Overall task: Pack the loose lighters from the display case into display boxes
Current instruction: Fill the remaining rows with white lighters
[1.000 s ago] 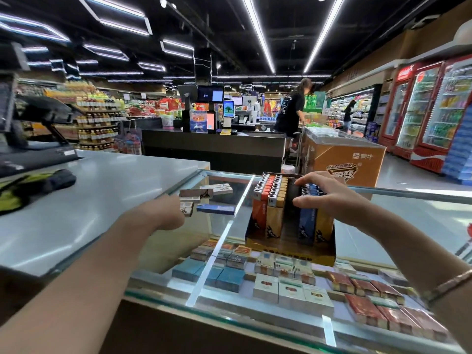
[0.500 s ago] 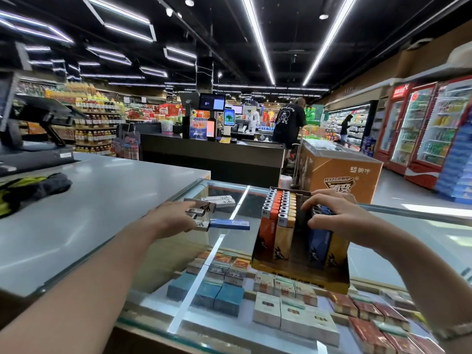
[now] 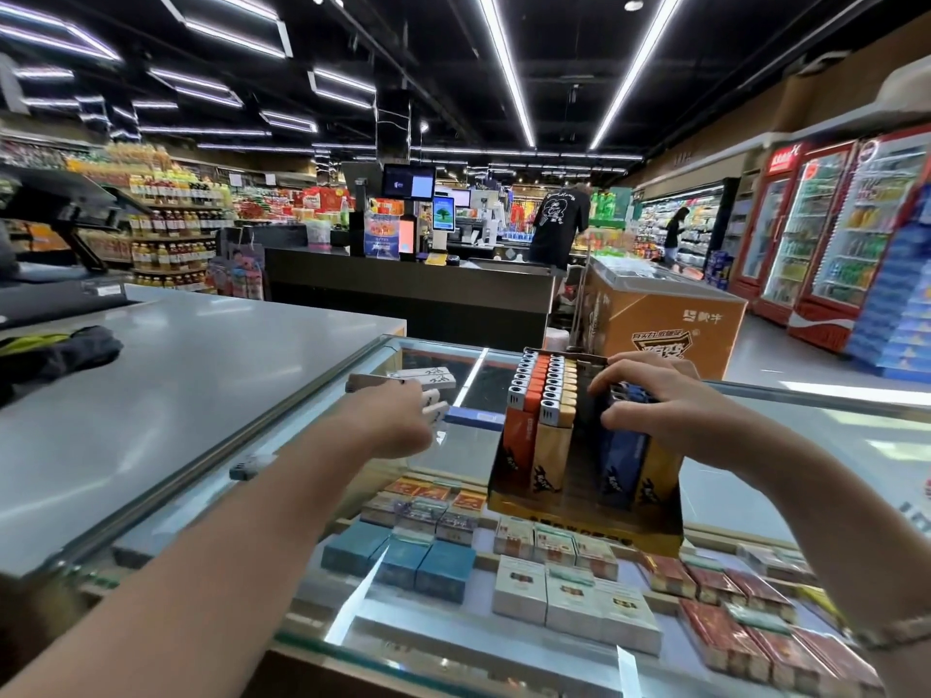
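Head view: a half-filled display box (image 3: 584,476) on the glass case (image 3: 831,445) is steadied by curled right-hand (image 3: 655,405) fingers, while loose lighters (image 3: 428,385), still unpacked, are reached by the left hand (image 3: 398,420), its grip hidden.

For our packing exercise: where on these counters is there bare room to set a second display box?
Bare: the grey counter, right of the dark cloth. Crowded: the glass top round the display box and loose lighters, where both hands work.
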The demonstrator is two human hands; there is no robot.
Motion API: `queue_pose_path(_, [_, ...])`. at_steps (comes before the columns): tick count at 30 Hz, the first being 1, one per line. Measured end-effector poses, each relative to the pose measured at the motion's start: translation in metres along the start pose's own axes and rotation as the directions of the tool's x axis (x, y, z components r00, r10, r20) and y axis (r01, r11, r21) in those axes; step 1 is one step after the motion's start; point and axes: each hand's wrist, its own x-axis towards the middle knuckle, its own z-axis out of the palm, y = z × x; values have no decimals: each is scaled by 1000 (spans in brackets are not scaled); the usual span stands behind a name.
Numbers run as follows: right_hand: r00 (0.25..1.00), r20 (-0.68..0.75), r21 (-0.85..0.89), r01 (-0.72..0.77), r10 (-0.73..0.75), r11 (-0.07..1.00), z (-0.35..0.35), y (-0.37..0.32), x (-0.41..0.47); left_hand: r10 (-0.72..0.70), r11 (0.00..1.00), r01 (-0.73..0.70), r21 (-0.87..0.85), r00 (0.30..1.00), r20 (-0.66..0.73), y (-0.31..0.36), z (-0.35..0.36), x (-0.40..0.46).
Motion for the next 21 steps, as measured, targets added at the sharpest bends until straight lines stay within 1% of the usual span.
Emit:
queue_pose_path(1, [1000, -1, -2, 5, -5, 1000, 0, 0, -1, -2, 1000, 4, 28, 998, -59, 4, 3, 0])
queue_pose_path(2, [1000, -3, -3, 8, -8, 1000, 0, 0, -1, -11, 999, 14, 29, 996, -90, 5, 4, 0])
queue_pose_path(3, [1000, 0, -3, 7, -7, 1000, 0, 0, -2, -26, 1000, 26, 0, 995, -95, 6, 4, -1])
queue_pose_path(6, [1000, 14, -5, 4, -4, 1000, -1, 0, -2, -52, 984, 41, -171, 997, -62, -1, 3, -1])
queue_pose_path(9, [1000, 24, -11, 1, -1, 1000, -2, 0, -3, -22, 950, -10, -311, 995, -101, -4, -4, -3])
queue_pose_path(11, [1000, 22, -18, -2, 2, 1000, -3, 1, -4, 10, 916, -84, -393, 983, -186, -2, -12, -5])
queue_pose_path(12, [1000, 24, -19, -6, 7, 1000, -5, 2, -5, 22, 881, -126, -456, 974, -225, 1, -17, -6])
queue_pose_path(13, [1000, 26, -18, -11, 11, 1000, -6, 3, -7, 32, 825, -168, -540, 967, -251, 6, -23, -9])
queue_pose_path(14, [1000, 28, -17, -14, 14, 1000, -7, 4, -8, 44, 742, -207, -638, 964, -262, 14, -28, -11])
queue_pose_path(15, [999, 33, -16, -17, 17, 1000, -9, 6, -9, 65, 637, -244, -731, 962, -266, 23, -33, -14])
queue_pose_path(17, [999, 46, -7, -26, 27, 1000, -13, 7, -13, 119, 404, -310, -861, 951, -286, 47, -42, -19])
queue_pose_path(19, [998, 59, 12, -32, 31, 999, -17, 10, -16, 140, 189, -329, -925, 942, -306, 72, -49, -20])
queue_pose_path(20, [997, 65, 18, -31, 30, 999, -19, 12, -17, 142, 119, -332, -936, 938, -315, 83, -51, -19])
queue_pose_path(21, [997, 68, 25, -27, 25, 999, -20, 13, -19, 141, 76, -334, -939, 936, -322, 94, -51, -18])
